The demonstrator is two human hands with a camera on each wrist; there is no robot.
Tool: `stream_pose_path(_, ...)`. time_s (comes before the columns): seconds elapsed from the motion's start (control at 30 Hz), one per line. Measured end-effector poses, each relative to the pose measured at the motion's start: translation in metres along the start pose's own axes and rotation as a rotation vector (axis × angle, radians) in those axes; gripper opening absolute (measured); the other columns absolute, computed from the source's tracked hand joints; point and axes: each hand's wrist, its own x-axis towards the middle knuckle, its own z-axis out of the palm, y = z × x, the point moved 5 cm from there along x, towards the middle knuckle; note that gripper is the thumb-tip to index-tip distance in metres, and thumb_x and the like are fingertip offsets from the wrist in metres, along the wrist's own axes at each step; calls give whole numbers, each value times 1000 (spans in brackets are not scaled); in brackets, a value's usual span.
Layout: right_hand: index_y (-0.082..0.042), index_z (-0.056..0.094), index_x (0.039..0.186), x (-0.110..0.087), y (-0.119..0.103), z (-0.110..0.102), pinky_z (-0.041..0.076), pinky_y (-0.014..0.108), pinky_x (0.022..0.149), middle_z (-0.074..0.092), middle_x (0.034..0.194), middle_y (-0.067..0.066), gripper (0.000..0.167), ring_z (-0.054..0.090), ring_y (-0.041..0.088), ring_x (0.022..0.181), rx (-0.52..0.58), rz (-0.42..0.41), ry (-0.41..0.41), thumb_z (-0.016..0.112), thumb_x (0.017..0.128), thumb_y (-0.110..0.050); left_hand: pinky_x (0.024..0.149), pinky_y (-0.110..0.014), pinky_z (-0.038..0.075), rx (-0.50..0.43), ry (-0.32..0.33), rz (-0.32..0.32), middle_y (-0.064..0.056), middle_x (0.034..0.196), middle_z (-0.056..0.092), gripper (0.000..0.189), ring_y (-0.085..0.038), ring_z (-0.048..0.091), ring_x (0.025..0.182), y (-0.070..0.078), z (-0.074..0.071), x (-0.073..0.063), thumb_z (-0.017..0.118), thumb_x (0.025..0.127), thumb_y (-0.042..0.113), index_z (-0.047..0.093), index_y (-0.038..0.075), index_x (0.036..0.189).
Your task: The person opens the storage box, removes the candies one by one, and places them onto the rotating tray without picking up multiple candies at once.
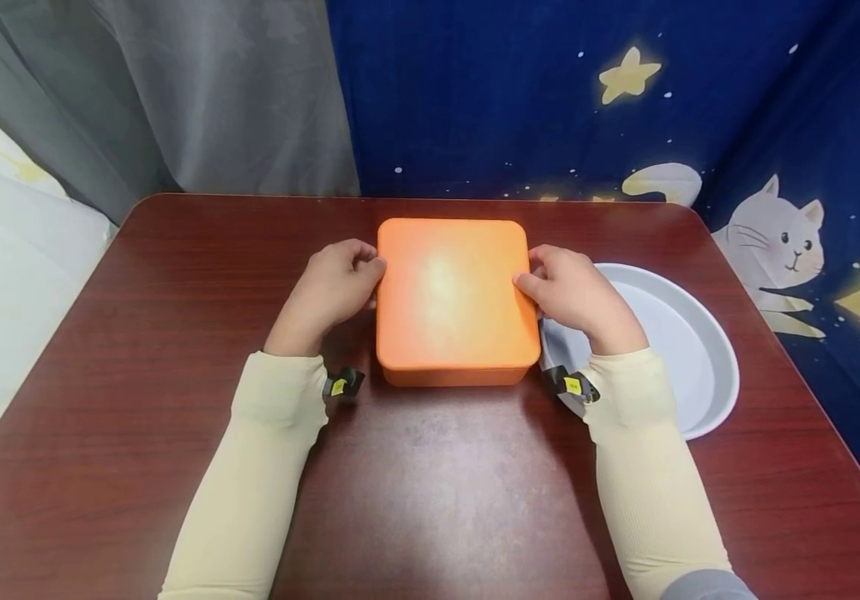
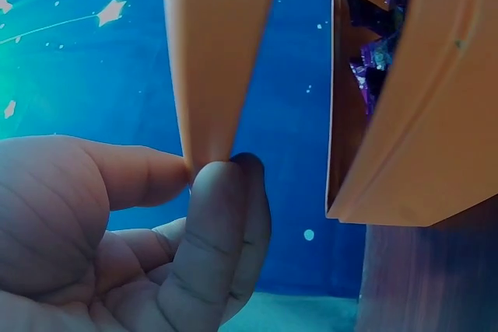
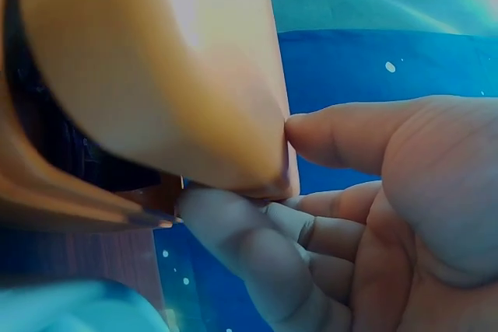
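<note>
orange lid [image 1: 452,292] lies level or nearly so between the two hands, above the orange box [image 2: 436,138], with the left hand [image 1: 327,287] at its left edge and the right hand [image 1: 578,296] at its right. it looks close to square from above, so no long axis stands out, and neither hand is clearly nearer: the lid spans from one grip to the other. the left grip is narrow, thumb on one face of the lid's edge and fingers on the other; the right grip pinches too, thumb against the edge and fingers under the corner. in the left wrist view a plain gap parts lid from box, and shiny purple wrappers [image 2: 377,56] show inside; in the right wrist view the gap is slimmer toward the corner, and i cannot tell whether the two touch there. just beside the box, a round white tray [image 1: 702,354] sits on the tabletop [image 1: 430,500], partly under the right forearm. cream sleeves [image 1: 231,500] cover both arms, with a dark wrist camera [image 1: 343,382] on each. beyond hang a grey curtain [image 1: 235,92] and a blue curtain [image 1: 475,92] printed with stars and a cat.
</note>
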Motion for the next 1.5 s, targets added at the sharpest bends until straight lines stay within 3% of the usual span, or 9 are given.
stream_pose_path(0.17, -3, 52, 132, -2, -2, -1, 50, 36, 68, 66, 91, 12, 37, 63, 24, 73, 7, -38, 17, 55, 100, -21, 76, -35, 58, -15, 8, 18, -11, 112, 62, 34, -23, 69, 82, 1, -4, -3, 50, 103, 26, 58, 5, 128)
stream_pose_path(0.4, -1, 46, 141, -3, -2, -4, 52, 36, 72, 66, 96, 12, 47, 64, 23, 76, 27, -71, 36, 55, 100, -21, 77, -38, 58, -146, 12, 59, -14, 105, 62, 32, -24, 66, 79, 5, -11, -9, 52, 102, 24, 58, 3, 126)
stream_pose_path(0.63, -3, 46, 143, -2, -2, -4, 50, 37, 71, 65, 94, 12, 47, 62, 27, 76, 45, -94, 42, 55, 100, -22, 76, -38, 58, -196, 8, 64, -13, 103, 59, 32, -24, 65, 76, 4, -15, -11, 53, 102, 22, 57, 3, 128)
stream_pose_path(0.83, -5, 43, 146, -3, -3, -5, 50, 38, 72, 65, 97, 12, 50, 62, 27, 77, 77, -92, 58, 55, 100, -22, 75, -34, 58, -195, 20, 56, -13, 103, 59, 34, -25, 65, 77, 3, -17, -10, 53, 102, 23, 56, 4, 130)
stream_pose_path(1.1, -7, 41, 148, -4, -6, -8, 54, 37, 72, 65, 101, 12, 50, 64, 31, 81, 115, -103, 86, 54, 101, -18, 73, -29, 56, -152, 45, 43, -12, 102, 61, 28, -31, 67, 84, 1, -20, -12, 53, 103, 27, 62, 3, 114)
stream_pose_path(1.27, -7, 41, 149, -6, -8, -13, 55, 38, 76, 66, 107, 13, 50, 65, 29, 86, 137, -118, 126, 54, 101, -16, 73, -28, 56, -159, 50, 71, -12, 102, 57, 28, -26, 62, 82, 3, -19, -11, 51, 104, 27, 58, 4, 118)
stream_pose_path(1.5, -4, 41, 149, -7, -8, -15, 56, 35, 72, 64, 106, 15, 51, 63, 27, 79, 223, -94, 152, 56, 101, -14, 78, -36, 57, -192, 83, 122, -12, 103, 56, 30, -25, 60, 84, 6, -18, -11, 50, 105, 28, 55, 5, 123)
